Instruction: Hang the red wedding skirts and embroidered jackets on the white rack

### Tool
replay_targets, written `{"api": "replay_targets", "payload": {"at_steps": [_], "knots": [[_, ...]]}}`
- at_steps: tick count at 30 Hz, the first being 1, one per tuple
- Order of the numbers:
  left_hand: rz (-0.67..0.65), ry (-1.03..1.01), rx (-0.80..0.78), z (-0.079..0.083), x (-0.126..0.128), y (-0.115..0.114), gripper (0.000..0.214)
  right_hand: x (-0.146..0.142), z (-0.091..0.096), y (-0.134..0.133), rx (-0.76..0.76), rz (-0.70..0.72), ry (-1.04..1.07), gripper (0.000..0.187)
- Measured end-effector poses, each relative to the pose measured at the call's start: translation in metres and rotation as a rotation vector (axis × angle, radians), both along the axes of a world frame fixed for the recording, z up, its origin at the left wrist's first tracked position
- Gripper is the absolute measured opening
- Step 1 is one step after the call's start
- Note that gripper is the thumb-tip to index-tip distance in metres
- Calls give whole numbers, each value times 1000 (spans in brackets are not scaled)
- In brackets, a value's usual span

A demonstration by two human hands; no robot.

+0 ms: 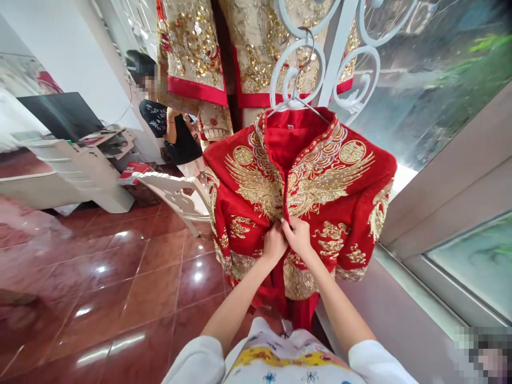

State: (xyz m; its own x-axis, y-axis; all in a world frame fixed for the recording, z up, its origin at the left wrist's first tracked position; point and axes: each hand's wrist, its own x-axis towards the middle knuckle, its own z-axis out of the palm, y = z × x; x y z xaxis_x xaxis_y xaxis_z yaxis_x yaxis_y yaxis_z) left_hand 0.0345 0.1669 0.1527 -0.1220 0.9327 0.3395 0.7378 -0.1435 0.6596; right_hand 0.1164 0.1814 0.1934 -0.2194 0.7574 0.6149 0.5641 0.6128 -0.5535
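A red jacket [340,202] with gold embroidered wings hangs on a white hanger [294,98] from a white scrolled metal rack [332,69]. Both my hands meet at the jacket's front opening, about halfway down. My left hand [274,242] pinches the left edge of the placket. My right hand [298,234] pinches the right edge, fingers curled tight against the left hand. What lies between the fingertips is hidden.
Another gold and red garment [192,53] hangs behind the rack. A person in a dark top [176,133] stands at the back left. A white plastic chair [176,197], a white desk [92,170] with a monitor [60,114], glossy red floor tiles [120,277] and a window sill [440,229] surround me.
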Motion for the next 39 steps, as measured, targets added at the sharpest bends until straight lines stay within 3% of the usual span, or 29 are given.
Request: {"api": "replay_targets", "payload": {"at_steps": [3,6,9,13,15,18,22,24,26,30,32,36,39], "knots": [[35,64,21,-9,-5,10,25,-3,-24,9,31,-132,24,29],[107,109,48,-21,-10,-6,20,-1,-44,-6,86,-362,-40,27],[270,140,53,-45,-23,-31,19,9,-68,-22,84,-541,-128,24],[441,205,24,-85,-53,-57,20,33,-96,-27,-59,-670,-225,26],[435,224,-10,-96,-67,-67,17,44,-100,-28,-169,-640,-243,25],[350,213,-63,-97,-76,-79,23,51,-92,-37,-268,-436,-236,23],[130,157,-109,-86,-53,-90,19,33,-75,-63,-291,-75,-230,31],[30,105,-142,-85,-37,-87,11,18,-74,-67,-362,143,-93,34],[-5,42,-175,-89,-26,-75,9,6,-80,-59,-441,260,72,34],[-2,-101,-205,-98,-28,-42,7,4,-99,-29,-478,146,199,27],[-10,-190,-206,-100,-35,-35,7,9,-107,-27,-488,69,248,24],[23,-430,-199,-112,-42,-52,13,15,-130,-58,-555,-108,409,21],[185,-666,-205,-134,-43,-75,23,16,-159,-87,-669,-274,602,27]]}}
